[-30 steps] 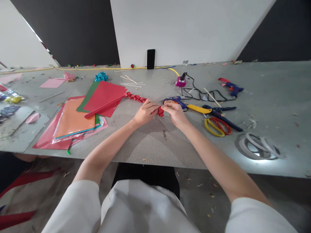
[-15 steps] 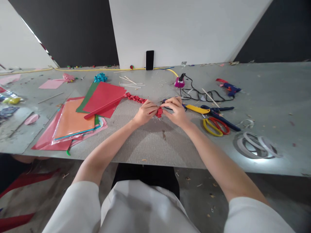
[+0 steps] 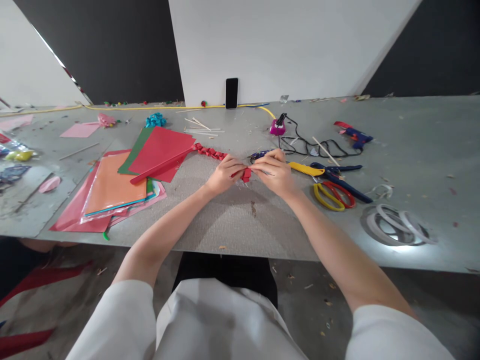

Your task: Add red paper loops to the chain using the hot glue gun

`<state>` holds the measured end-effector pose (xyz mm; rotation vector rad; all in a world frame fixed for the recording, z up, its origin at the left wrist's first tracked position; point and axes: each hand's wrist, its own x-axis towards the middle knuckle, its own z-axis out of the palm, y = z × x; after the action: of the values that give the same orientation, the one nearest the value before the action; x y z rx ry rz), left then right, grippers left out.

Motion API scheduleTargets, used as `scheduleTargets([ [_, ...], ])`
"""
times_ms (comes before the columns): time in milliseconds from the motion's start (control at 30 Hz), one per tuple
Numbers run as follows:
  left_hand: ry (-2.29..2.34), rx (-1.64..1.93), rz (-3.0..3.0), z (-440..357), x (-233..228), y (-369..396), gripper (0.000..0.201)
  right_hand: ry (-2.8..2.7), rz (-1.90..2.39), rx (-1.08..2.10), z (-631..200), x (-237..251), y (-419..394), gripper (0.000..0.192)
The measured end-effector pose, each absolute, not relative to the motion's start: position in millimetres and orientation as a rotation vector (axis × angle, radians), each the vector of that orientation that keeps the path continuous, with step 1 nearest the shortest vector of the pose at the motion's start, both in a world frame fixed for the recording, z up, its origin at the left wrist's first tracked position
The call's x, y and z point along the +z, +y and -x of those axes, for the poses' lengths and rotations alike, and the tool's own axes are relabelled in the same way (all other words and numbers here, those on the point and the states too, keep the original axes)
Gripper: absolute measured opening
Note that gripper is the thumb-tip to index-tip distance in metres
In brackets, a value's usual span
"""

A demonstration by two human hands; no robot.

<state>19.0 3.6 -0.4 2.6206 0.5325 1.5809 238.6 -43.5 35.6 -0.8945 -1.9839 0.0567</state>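
Observation:
A chain of folded red paper (image 3: 210,152) runs from the red sheets toward my hands. My left hand (image 3: 225,175) is closed in a pinch on the end of this chain, where folded red loops (image 3: 246,175) show below the fingers. Touching the same end from the other side, my right hand (image 3: 275,172) has its thumb and fingertips pinched together at the red paper. The fingers cover the exact spot where they meet. Just behind my right hand lies a dark blue tool (image 3: 258,155), partly hidden by it.
Red sheets (image 3: 161,150) and a bagged orange pack (image 3: 116,182) lie left. Yellow-handled scissors (image 3: 328,196), pliers (image 3: 337,177), tape rolls (image 3: 397,225) and a glue gun (image 3: 354,135) with a black cord lie right. A phone (image 3: 231,93) leans on the wall.
My right hand has shifted slightly right and its fingers have drawn closer together, uncovering more of the dark blue tool. My left hand stays in place on the red paper.

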Motion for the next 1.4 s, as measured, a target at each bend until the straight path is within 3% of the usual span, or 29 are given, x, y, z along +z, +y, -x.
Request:
scheduleTargets([
  [567,0.527,1.533,-2.733,-17,8,-1,0.024,-2.108,0.873,-0.340,-241,35,-44,0.016],
  [1400,0.432,1.512,-2.743,-15,8,-2,0.021,-2.215,0.854,-0.410,-243,42,-48,0.013],
])
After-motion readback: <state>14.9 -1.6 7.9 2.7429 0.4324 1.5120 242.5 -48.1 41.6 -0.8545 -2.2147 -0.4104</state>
